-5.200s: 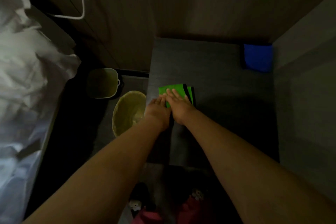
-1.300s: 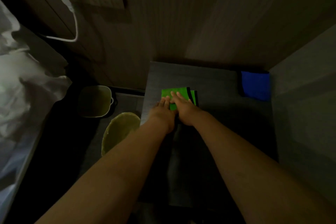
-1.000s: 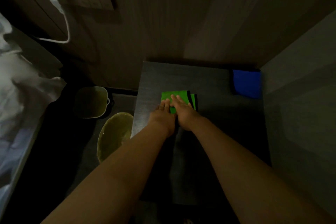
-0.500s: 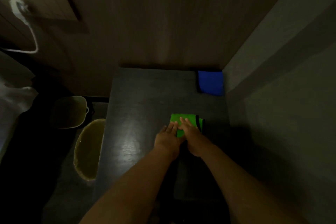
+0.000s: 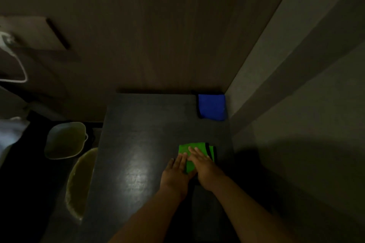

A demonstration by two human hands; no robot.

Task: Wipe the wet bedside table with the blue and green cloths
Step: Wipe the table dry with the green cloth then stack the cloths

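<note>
The dark bedside table (image 5: 142, 136) fills the middle of the head view, with a wet sheen near its centre. A folded green cloth (image 5: 199, 147) with black edging lies near the table's right side. My left hand (image 5: 174, 172) and my right hand (image 5: 204, 164) both press flat on it, fingers stretched forward and side by side, covering its near half. A folded blue cloth (image 5: 211, 107) sits untouched in the far right corner, against both walls.
A wood-panel wall stands behind the table and a grey wall (image 5: 296, 124) runs along its right edge. Left of the table, on the floor, are a pale bucket (image 5: 65, 140) and a yellowish bin (image 5: 81, 181). A white cable (image 5: 21, 69) hangs at the far left.
Both hands have slid the green cloth from the table's left side across to its right side. The blue cloth has stayed in its corner. The camera has swung rightward.
</note>
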